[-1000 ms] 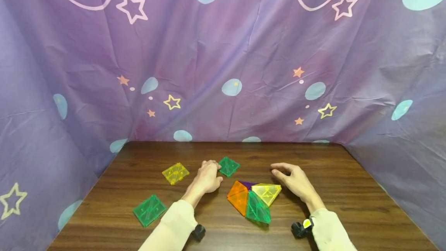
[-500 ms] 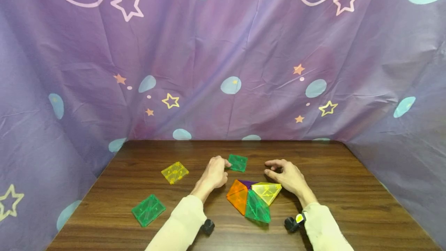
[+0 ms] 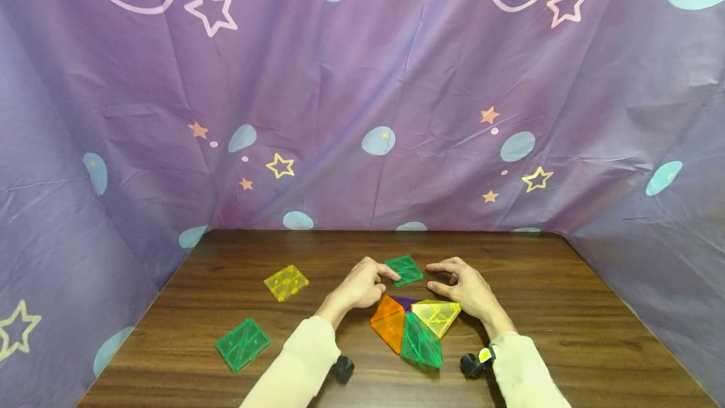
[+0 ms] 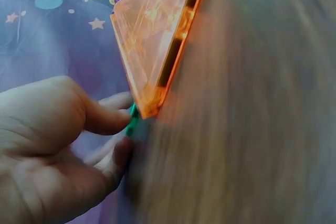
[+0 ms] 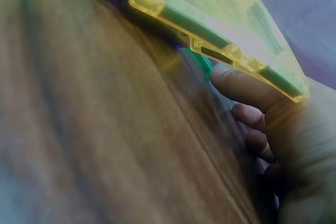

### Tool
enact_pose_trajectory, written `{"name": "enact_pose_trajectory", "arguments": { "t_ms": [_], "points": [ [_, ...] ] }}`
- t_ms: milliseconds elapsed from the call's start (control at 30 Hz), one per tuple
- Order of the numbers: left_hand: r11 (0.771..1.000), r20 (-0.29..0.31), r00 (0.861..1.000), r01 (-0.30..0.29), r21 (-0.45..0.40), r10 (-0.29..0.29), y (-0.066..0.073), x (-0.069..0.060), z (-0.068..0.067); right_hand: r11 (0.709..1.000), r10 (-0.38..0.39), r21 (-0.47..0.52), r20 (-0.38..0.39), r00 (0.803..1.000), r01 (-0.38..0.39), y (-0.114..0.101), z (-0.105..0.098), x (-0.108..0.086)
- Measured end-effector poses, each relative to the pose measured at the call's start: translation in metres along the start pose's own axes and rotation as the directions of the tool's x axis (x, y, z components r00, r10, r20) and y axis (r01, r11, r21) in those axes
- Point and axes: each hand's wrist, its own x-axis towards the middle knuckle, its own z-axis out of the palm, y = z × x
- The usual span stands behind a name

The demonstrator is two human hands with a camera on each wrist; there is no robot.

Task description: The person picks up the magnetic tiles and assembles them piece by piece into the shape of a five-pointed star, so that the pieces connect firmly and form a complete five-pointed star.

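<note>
A translucent green square magnetic tile (image 3: 408, 267) lies on the far middle of the table. My left hand (image 3: 359, 285) touches its left side with the index finger stretched out. In the left wrist view, a green edge (image 4: 132, 121) shows by the fingertips. My right hand (image 3: 463, 286) is just right of that tile, fingers loosely curved and holding nothing. Between the forearms stands a raised cluster of magnetic tiles: an orange piece (image 3: 389, 324), a yellow piece (image 3: 437, 318), a green piece (image 3: 421, 342) and a partly hidden purple piece (image 3: 404, 301).
On the left of the brown wooden table (image 3: 510, 250) lie a flat yellow tile (image 3: 286, 283) and another green tile (image 3: 243, 344). A purple curtain (image 3: 362, 93) with stars and moons surrounds the table at the back and sides.
The far green tile has slid to the right and turned, with my left hand moving along beside it. My right hand has shifted slightly left, toward the tile. The cluster stays put.
</note>
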Motion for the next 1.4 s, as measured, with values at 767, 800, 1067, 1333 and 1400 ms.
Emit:
{"name": "enact_pose_trajectory", "arguments": {
  "t_ms": [767,800,1067,1333,1400],
  "points": [
    [0.99,-0.218,0.965,0.138,-0.035,-0.142,-0.021,0.029,0.035,0.986,-0.03,0.167,0.022,0.999,0.026,-0.002,0.007,0.005],
    [0.989,-0.214,0.966,0.132,-0.062,-0.142,-0.019,0.027,0.033,0.978,-0.034,0.207,0.024,0.999,0.028,-0.001,0.008,0.005],
    [0.933,-0.167,0.966,0.132,-0.335,-0.196,0.0,0.014,0.023,0.95,-0.025,0.312,0.057,0.998,0.006,-0.003,0.007,0.003],
    [0.915,-0.189,0.951,0.161,-0.369,-0.243,0.0,0.012,0.023,0.954,0.008,0.298,0.066,0.998,-0.027,-0.003,0.005,0.002],
    [0.912,-0.206,0.947,0.155,-0.379,-0.246,-0.001,0.011,0.022,0.953,0.007,0.302,0.065,0.998,-0.026,-0.003,0.005,0.002]
  ]
}}
